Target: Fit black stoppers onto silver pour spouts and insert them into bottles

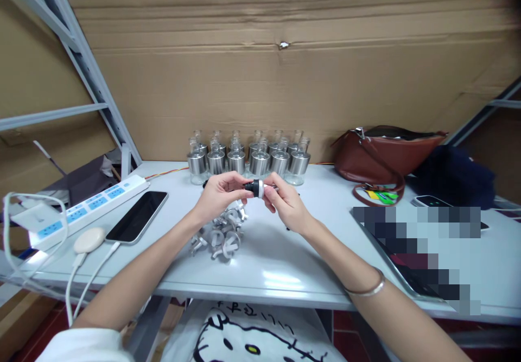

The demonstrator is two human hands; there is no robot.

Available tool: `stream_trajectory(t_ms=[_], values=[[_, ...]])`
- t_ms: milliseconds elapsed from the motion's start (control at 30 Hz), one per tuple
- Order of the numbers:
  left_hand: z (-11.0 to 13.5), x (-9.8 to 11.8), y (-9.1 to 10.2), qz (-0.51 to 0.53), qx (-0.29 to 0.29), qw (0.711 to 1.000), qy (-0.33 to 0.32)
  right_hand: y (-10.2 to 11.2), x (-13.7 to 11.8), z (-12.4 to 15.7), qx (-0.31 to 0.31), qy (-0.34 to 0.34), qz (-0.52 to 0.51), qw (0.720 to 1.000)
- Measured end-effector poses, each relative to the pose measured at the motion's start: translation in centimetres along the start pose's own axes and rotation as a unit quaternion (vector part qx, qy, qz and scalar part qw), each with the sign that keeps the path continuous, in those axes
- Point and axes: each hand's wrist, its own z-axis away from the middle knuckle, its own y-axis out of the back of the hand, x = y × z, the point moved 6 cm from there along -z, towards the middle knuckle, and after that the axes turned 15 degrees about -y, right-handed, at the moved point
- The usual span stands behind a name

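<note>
Both hands meet above the middle of the pale table point(268, 264). My left hand point(220, 194) and my right hand point(285, 202) each pinch one end of a small black and white cylindrical part point(257, 188) held between them. Just below my left hand lies a pile of silver metal fittings point(222, 234). Behind the hands stand two rows of small glass bottles with silver metal collars point(248, 158).
A black phone point(138, 216), a white power strip point(87, 204) and a round white charger puck point(88, 240) with cables lie at left. A brown leather bag point(386, 153) sits at back right, a tablet-like device point(407, 253) at right. Cardboard lines the back wall.
</note>
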Motion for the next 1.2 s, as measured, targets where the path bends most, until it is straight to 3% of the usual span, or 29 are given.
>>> stream_trajectory(t_ms=[300,867,933,1067,1133,1200], values=[[0.5,0.2,0.3,-0.127,-0.017,0.989,-0.07,-0.6,0.0,-0.3,-0.056,-0.04,-0.115,0.991],[0.6,0.7,0.2,-0.189,-0.031,0.976,-0.104,-2.1,0.6,-0.7,-0.12,-0.104,-0.25,0.955],[0.5,1.0,0.3,-0.227,-0.02,0.967,-0.112,-1.9,1.1,-0.9,-0.084,-0.117,-0.229,0.963],[0.5,2.0,0.5,-0.325,0.012,0.935,-0.144,0.0,1.1,-0.8,0.081,-0.115,-0.101,0.985],[0.5,1.8,0.4,-0.35,0.008,0.925,-0.144,0.2,0.8,-0.6,0.091,-0.111,-0.072,0.987],[0.6,1.3,0.2,-0.36,-0.013,0.923,-0.135,-0.4,0.6,-0.5,0.04,-0.115,-0.103,0.987]])
